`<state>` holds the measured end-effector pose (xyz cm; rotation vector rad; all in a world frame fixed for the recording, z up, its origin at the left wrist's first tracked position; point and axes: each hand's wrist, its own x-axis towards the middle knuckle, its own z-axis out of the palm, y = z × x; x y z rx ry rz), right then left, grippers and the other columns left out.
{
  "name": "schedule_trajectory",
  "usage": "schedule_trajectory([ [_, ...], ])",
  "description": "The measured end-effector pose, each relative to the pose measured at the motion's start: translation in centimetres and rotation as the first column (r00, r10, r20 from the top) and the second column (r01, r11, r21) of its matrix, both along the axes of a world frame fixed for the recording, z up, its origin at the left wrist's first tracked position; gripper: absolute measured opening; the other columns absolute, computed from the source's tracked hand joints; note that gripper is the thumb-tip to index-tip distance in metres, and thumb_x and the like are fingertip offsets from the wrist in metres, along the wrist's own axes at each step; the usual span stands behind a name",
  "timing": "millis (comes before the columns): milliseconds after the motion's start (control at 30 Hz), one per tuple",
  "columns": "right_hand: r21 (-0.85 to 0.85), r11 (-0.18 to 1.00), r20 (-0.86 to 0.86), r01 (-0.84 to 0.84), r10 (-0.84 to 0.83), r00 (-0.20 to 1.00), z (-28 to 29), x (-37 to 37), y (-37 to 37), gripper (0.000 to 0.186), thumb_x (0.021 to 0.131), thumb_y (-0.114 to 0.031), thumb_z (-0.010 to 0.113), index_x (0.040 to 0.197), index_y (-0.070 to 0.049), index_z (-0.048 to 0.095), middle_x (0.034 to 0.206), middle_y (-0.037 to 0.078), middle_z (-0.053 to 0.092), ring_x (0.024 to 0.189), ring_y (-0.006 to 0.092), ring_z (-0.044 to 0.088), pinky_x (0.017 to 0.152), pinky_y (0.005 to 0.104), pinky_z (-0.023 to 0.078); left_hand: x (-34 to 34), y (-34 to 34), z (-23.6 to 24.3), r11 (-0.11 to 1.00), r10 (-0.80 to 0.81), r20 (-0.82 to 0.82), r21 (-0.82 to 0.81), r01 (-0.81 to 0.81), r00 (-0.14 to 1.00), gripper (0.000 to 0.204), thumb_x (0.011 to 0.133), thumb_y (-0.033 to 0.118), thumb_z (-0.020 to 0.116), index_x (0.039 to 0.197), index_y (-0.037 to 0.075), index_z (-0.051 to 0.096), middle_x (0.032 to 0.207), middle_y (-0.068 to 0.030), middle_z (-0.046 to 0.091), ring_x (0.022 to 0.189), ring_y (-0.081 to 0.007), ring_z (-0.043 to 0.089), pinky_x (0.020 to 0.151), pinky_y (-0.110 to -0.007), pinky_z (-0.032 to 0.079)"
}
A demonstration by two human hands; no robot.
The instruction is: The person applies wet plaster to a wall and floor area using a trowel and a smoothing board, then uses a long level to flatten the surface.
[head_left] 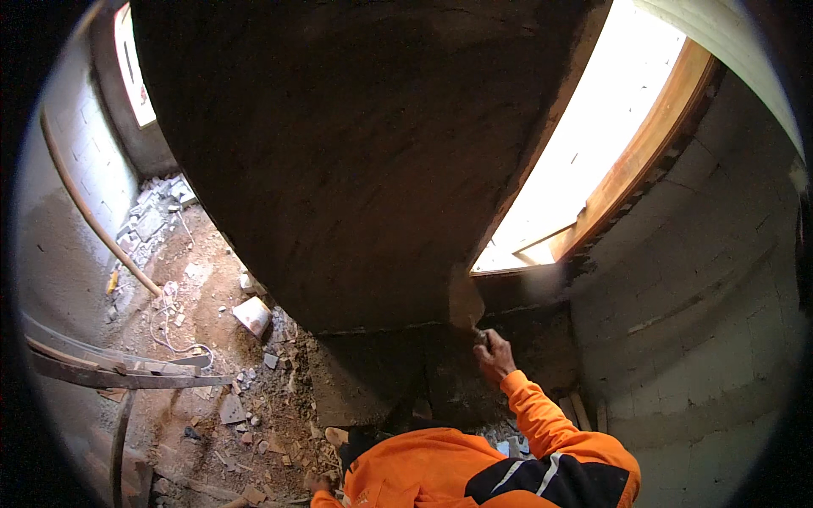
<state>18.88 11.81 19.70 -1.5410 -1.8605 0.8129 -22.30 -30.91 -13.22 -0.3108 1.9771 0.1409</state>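
Head view: right grip [495,356] (left [319,485] unclear) clasps trowel [465,303] by dark wall [356,169]; floor [212,292] littered.

Greyish flat-bladed trowel [465,303]: one, four o'clock. Whitish round bucket [252,316]: one, eight o'clock. Bare hands [496,356]: two. Bright openings [584,144]: two (one wood-framed), ten and two o'clock.

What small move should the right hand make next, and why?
Perhaps a short upward stroke with the trowel along the edge of the dark wall: the right hand holds it close to the lower left corner of the bright opening.
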Motion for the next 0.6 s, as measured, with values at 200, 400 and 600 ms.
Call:
schedule_trajectory([
  [200, 0.379, 0.883, -0.779, 0.278, 0.143, 0.610, 10.5, -2.5, -0.4, 0.017, 0.089, -0.011, 0.049, 0.105, -0.005, 0.048, 0.072, 0.004, 0.053, 0.056, 0.0119, 0.052, 0.054, 0.0251, 0.049, -6.9, 4.5, 4.0, 0.936, 0.133, -0.176, 0.346, -0.065, 0.975, 0.029, 0.081, 0.018, 0.053, 0.102, 0.003, 0.064, 0.080, -0.0130, 0.066, 0.058, -0.0230, 0.057, 0.055, -0.036, 0.045],
  [400, 0.081, 0.962, -0.277, 0.260, -0.229, 0.933, 9.4, -7.3, 2.3, 0.014, 0.092, -0.018, 0.044, 0.092, -0.007, 0.053, 0.065, 0.001, 0.046, 0.054, 0.0093, 0.044, 0.053, 0.0255, 0.041, -16.7, 2.9, 2.4, 0.755, 0.264, -0.217, 0.653, -0.062, 0.940, 0.020, 0.078, 0.009, 0.054, 0.089, 0.000, 0.067, 0.076, -0.0148, 0.064, 0.054, -0.0211, 0.057, 0.050, -0.033, 0.046],
  [600, -0.186, 0.966, -0.064, 0.178, -0.193, 0.979, -10.0, -3.2, -7.7, 0.018, 0.089, -0.020, 0.044, 0.092, -0.005, 0.054, 0.079, 0.007, 0.057, 0.062, 0.0153, 0.054, 0.056, 0.0311, 0.047, -17.3, 3.4, 11.3, 0.781, 0.346, -0.246, 0.611, -0.133, 0.905, 0.016, 0.085, 0.009, 0.052, 0.093, 0.001, 0.062, 0.073, -0.0112, 0.062, 0.046, -0.0156, 0.051, 0.040, -0.029, 0.040],
])
